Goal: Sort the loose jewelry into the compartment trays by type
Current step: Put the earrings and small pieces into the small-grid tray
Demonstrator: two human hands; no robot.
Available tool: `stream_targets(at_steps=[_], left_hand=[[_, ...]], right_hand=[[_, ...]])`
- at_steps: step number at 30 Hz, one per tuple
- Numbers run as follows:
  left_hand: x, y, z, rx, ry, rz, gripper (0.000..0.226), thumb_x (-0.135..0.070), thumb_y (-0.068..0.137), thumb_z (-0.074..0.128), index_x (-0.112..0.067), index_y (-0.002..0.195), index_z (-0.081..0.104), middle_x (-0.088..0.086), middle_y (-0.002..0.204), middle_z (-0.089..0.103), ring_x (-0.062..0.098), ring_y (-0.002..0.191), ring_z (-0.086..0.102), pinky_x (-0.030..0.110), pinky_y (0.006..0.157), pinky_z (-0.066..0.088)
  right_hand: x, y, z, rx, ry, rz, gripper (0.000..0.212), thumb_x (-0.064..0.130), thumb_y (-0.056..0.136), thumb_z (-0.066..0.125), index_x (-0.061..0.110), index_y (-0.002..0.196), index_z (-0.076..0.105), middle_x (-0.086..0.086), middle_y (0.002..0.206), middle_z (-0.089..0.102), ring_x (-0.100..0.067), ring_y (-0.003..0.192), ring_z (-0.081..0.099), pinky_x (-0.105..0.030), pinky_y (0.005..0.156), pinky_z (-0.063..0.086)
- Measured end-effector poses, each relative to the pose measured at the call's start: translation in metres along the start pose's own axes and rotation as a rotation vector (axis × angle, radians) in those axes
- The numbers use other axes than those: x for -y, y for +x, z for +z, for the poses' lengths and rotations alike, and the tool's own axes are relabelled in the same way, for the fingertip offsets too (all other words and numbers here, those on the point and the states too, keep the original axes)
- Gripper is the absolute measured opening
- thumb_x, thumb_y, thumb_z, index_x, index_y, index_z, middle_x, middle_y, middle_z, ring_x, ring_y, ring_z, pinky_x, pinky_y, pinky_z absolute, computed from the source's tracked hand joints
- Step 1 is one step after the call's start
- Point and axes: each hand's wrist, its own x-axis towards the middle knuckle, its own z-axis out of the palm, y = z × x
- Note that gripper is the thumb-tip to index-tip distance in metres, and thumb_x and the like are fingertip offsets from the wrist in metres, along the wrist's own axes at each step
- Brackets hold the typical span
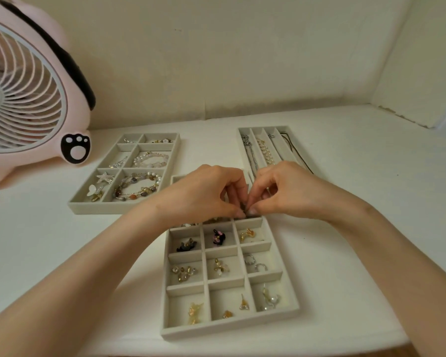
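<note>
Fingertips [237,200] of left hand [206,191] and right hand [290,189] pinch a small dark piece [246,212] over the tray [227,329]; release it low in a matching compartment.

Upper left of frame: pink round plastic table fan [23,99], standing on the white surface [345,228].
Centre left, just right of the fan: grey felt tray of mixed compartments [101,207], with beaded bracelets [139,188] in its right-hand cells and smaller pieces in its left.
Right of centre, towards the back: grey felt tray of long narrow slots [264,128], with necklaces lying lengthwise.
Lower centre, before both: grey felt grid tray [229,328], with earrings in its cells.
Over its far rows: left hand [204,194] and right hand [289,189], fingertips pinching a small dark piece [247,212] between them.
</note>
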Motion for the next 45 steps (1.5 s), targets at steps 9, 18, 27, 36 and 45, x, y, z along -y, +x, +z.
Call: stream_targets(at_steps=[9,18,27,36,45], left_hand=[[0.007,0.001,-0.016,-0.347,-0.012,-0.061,0.002,-0.022,0.087,0.064,-0.02,0.086,0.062,-0.013,0.069,0.062,0.005,0.06,0.05,0.011,0.054,0.037],[0.004,0.002,-0.015,-0.407,-0.025,-0.051,0.001,-0.021,0.086,0.063,-0.02,0.086,0.064,-0.01,0.071,0.065,0.019,0.069,0.057,0.014,0.054,0.037],[0.004,0.001,-0.016,-0.406,-0.019,-0.037,0.004,-0.022,0.087,0.062,-0.019,0.088,0.064,-0.008,0.074,0.067,0.019,0.071,0.058,0.018,0.056,0.038],[0.005,-0.001,-0.021,-0.354,-0.11,-0.062,0.007,-0.026,0.088,0.061,-0.019,0.09,0.063,-0.007,0.074,0.069,0.02,0.074,0.06,0.019,0.056,0.042],[0.007,-0.001,-0.032,-0.367,-0.038,-0.086,0.006,-0.028,0.084,0.066,-0.023,0.085,0.064,-0.012,0.077,0.062,0.004,0.065,0.05,0.009,0.054,0.036]], right_hand=[[0.005,-0.001,0.004,-0.002,-0.099,0.053,0.011,0.022,0.072,0.078,0.03,0.066,0.074,0.027,0.052,0.054,0.01,0.056,0.05,-0.017,0.058,0.034],[0.006,-0.002,0.003,-0.012,-0.216,0.034,0.011,0.024,0.073,0.074,0.032,0.066,0.071,0.012,0.055,0.051,-0.002,0.055,0.047,-0.021,0.055,0.036],[0.004,-0.003,-0.003,-0.05,-0.107,0.028,0.011,0.025,0.078,0.074,0.03,0.068,0.07,0.011,0.051,0.045,-0.002,0.051,0.041,-0.024,0.058,0.037],[0.003,-0.003,-0.008,-0.134,0.062,-0.028,0.013,0.02,0.081,0.071,0.03,0.073,0.072,0.012,0.05,0.045,-0.001,0.048,0.04,-0.011,0.05,0.031],[0.01,0.001,0.012,-0.119,0.061,-0.119,0.009,0.02,0.079,0.075,0.03,0.079,0.074,0.005,0.063,0.053,-0.001,0.055,0.042,-0.012,0.056,0.033]])
